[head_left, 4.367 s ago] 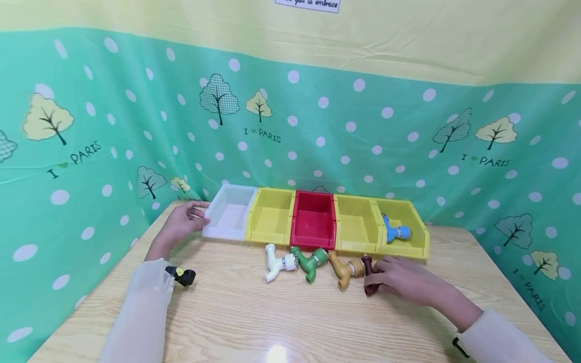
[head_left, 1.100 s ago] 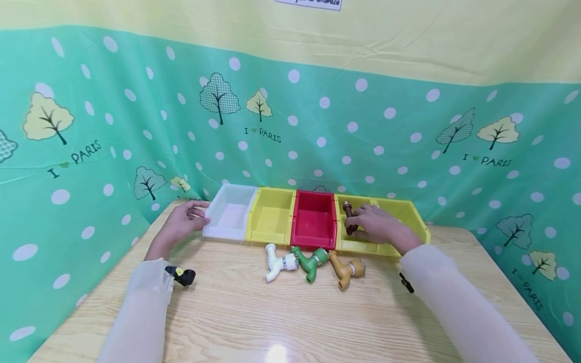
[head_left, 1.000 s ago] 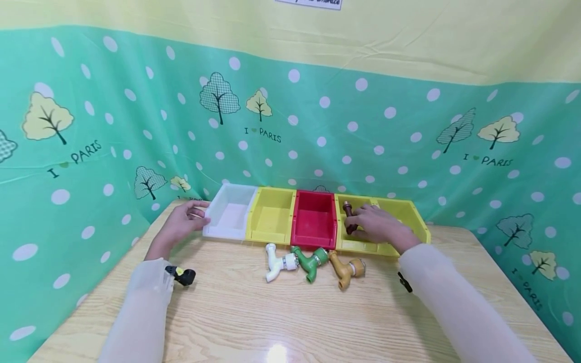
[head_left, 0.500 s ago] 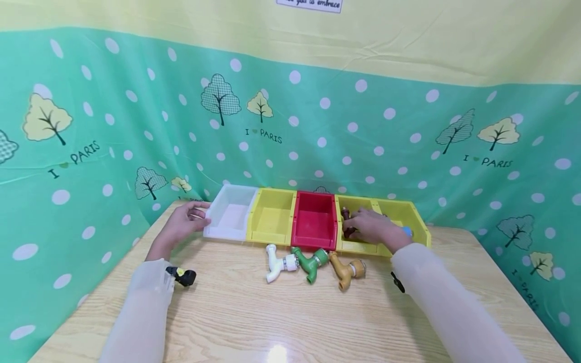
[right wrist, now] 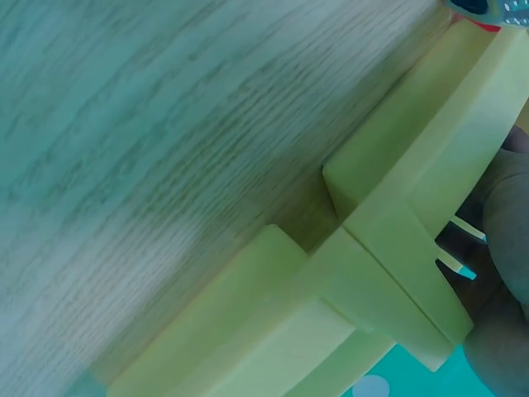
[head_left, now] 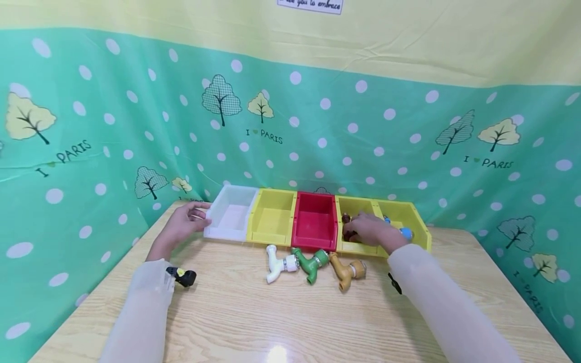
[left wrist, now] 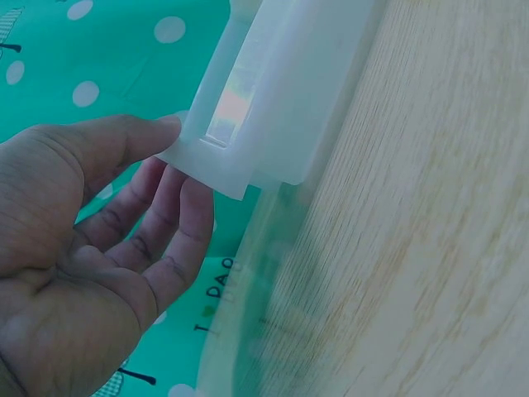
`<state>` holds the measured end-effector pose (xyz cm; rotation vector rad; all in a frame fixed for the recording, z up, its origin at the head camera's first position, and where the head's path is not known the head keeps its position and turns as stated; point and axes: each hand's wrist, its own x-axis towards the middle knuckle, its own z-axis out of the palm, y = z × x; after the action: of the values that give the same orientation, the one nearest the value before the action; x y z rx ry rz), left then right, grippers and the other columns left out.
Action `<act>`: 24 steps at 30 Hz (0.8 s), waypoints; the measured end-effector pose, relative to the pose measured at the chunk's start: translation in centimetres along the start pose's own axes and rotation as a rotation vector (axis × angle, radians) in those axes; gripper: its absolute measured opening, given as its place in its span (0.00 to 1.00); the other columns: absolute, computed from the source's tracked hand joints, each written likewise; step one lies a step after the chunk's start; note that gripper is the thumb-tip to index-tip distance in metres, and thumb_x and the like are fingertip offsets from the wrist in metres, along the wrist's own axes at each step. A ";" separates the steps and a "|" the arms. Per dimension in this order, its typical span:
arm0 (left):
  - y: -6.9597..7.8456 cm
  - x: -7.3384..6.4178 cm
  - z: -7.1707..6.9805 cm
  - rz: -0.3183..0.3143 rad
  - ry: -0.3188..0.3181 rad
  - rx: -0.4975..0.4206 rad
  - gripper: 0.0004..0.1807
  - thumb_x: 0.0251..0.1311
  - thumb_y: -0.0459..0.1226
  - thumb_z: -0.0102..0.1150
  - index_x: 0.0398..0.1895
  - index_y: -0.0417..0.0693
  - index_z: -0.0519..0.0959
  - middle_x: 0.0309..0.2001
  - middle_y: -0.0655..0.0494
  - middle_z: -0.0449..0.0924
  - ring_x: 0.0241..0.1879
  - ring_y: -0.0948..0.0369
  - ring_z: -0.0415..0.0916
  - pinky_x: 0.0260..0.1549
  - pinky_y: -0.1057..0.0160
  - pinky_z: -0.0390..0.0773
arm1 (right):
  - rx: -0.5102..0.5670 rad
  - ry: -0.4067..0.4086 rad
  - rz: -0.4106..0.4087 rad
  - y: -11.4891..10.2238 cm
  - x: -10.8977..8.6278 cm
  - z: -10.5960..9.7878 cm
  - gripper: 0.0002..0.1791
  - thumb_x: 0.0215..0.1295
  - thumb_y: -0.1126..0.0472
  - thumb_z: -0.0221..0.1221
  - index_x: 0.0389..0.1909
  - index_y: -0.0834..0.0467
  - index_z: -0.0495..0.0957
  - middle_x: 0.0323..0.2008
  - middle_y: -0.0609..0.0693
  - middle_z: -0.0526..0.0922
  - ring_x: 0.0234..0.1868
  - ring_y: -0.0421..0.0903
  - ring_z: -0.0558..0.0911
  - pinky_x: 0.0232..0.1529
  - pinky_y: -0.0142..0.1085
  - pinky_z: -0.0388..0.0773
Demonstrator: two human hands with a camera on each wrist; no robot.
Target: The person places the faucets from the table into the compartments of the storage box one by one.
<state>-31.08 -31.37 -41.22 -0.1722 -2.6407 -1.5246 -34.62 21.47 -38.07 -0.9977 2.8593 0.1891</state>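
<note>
In the head view a row of bins stands against the back curtain. My left hand [head_left: 181, 224] pinches the side edge of the white bin [head_left: 224, 233] at the left end; the left wrist view shows the thumb above its lip [left wrist: 211, 165] and the fingers below. My right hand [head_left: 369, 229] is down inside the fourth bin, a yellow one [head_left: 358, 248]. Its fingers are around a dark red tap [head_left: 346, 218], mostly covered by the hand. In the right wrist view the fingers [right wrist: 508, 215] are dim and partly behind the bin wall.
A white tap [head_left: 277, 264], a green tap [head_left: 311, 264] and an ochre tap [head_left: 347, 271] lie in front of the bins on the wooden table [head_left: 254, 322]. A blue tap [head_left: 406, 233] is in the right-end yellow bin [head_left: 419, 242]. Another yellow bin [head_left: 272, 237] and a red bin [head_left: 314, 242] stand between.
My right hand has carried the dark red tap from the table into the fourth bin and lowered it there, shifting slightly left. The left hand stays on the white bin.
</note>
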 end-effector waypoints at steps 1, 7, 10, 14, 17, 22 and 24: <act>0.0 0.0 0.0 0.004 0.000 -0.001 0.27 0.68 0.32 0.65 0.68 0.36 0.70 0.52 0.36 0.75 0.48 0.50 0.77 0.45 0.52 0.87 | 0.000 0.002 -0.003 0.0 0.0 0.0 0.09 0.69 0.56 0.67 0.48 0.47 0.87 0.35 0.46 0.82 0.40 0.48 0.76 0.47 0.44 0.78; 0.1 0.0 0.1 0.018 -0.005 -0.012 0.29 0.67 0.31 0.65 0.69 0.35 0.69 0.53 0.35 0.76 0.46 0.52 0.78 0.45 0.52 0.87 | 0.032 0.024 -0.017 0.2 0.0 0.2 0.08 0.68 0.59 0.68 0.45 0.49 0.88 0.33 0.46 0.83 0.35 0.45 0.77 0.43 0.42 0.80; 0.1 0.0 0.0 0.016 -0.006 -0.007 0.29 0.67 0.32 0.65 0.69 0.35 0.69 0.53 0.35 0.76 0.47 0.50 0.78 0.45 0.51 0.87 | 0.060 0.047 -0.027 0.1 -0.2 0.1 0.08 0.67 0.60 0.68 0.45 0.50 0.88 0.35 0.47 0.84 0.35 0.45 0.78 0.43 0.43 0.82; -0.1 0.1 -0.1 0.013 -0.005 0.006 0.28 0.67 0.31 0.64 0.68 0.36 0.70 0.52 0.36 0.76 0.48 0.48 0.78 0.45 0.51 0.87 | 0.062 0.100 -0.039 0.2 -0.7 0.1 0.09 0.67 0.60 0.68 0.47 0.51 0.87 0.36 0.49 0.84 0.35 0.45 0.78 0.43 0.44 0.82; -0.2 0.1 -0.1 0.007 -0.007 -0.002 0.27 0.67 0.31 0.64 0.68 0.36 0.70 0.52 0.36 0.75 0.48 0.49 0.78 0.45 0.51 0.87 | 0.033 0.133 -0.041 0.2 -1.0 0.0 0.10 0.68 0.59 0.68 0.48 0.52 0.85 0.38 0.51 0.83 0.38 0.48 0.78 0.44 0.46 0.81; -0.1 0.0 0.0 0.001 -0.006 -0.016 0.28 0.67 0.32 0.65 0.68 0.36 0.70 0.51 0.37 0.75 0.47 0.51 0.77 0.46 0.51 0.87 | 0.024 0.158 -0.008 0.0 -1.7 -0.3 0.14 0.69 0.58 0.67 0.54 0.52 0.84 0.47 0.54 0.84 0.49 0.56 0.79 0.53 0.54 0.79; -0.1 0.0 0.1 0.005 -0.009 -0.015 0.28 0.67 0.32 0.65 0.68 0.35 0.70 0.52 0.36 0.75 0.47 0.52 0.77 0.46 0.51 0.87 | 0.026 0.167 0.003 -0.2 -2.1 -0.6 0.16 0.69 0.57 0.67 0.56 0.52 0.83 0.50 0.55 0.83 0.53 0.57 0.78 0.56 0.56 0.78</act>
<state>-31.06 -31.35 -41.31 -0.1872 -2.6338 -1.5463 -32.93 22.50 -37.17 -1.0508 3.0041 0.0717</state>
